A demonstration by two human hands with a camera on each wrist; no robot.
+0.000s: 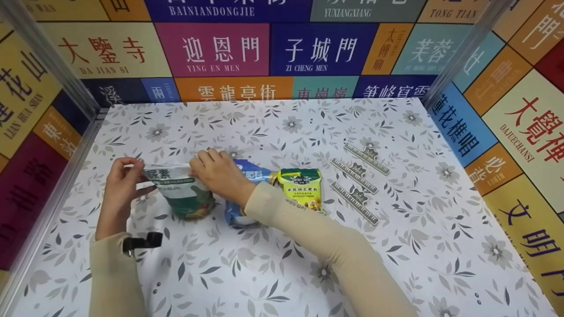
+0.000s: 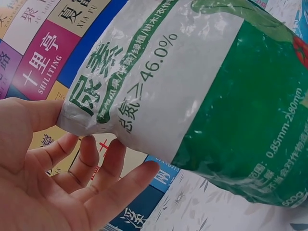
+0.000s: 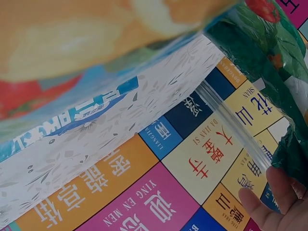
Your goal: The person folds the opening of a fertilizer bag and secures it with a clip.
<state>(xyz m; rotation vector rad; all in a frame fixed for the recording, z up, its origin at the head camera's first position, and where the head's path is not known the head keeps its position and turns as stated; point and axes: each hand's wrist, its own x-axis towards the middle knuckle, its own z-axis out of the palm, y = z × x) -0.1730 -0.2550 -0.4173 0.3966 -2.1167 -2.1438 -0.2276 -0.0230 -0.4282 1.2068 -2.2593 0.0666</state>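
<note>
Left grip (image 1: 119, 182) and right grip (image 1: 220, 171) pinch opposite top corners of a green-and-white bag (image 1: 187, 198) between them, marked "尿素" and "46.0%"; the step appears to be straightening its top edge, the next move calling for an even hold. Right of the right grip, a blue bag (image 1: 255, 174) reads "肥料"; farther right lie a yellow-and-green packet (image 1: 302, 187) and three metal clips (image 1: 354, 176). Beyond both grips, past the tabletop (image 1: 273, 281), wall panels (image 1: 213, 49) read "YING EN MEN" and "ZI CHENG MEN."

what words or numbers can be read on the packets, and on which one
"尿素": green-and-white plastic packet
"总氮≥46.0%": same packet
"绿植/树木/农作": same packet, cut off
"0.85mm-2.80mm": same packet
"500g": same packet
"肥料": blue plastic packet
Yellow-and-green plastic packet: print too small to read surely
</note>
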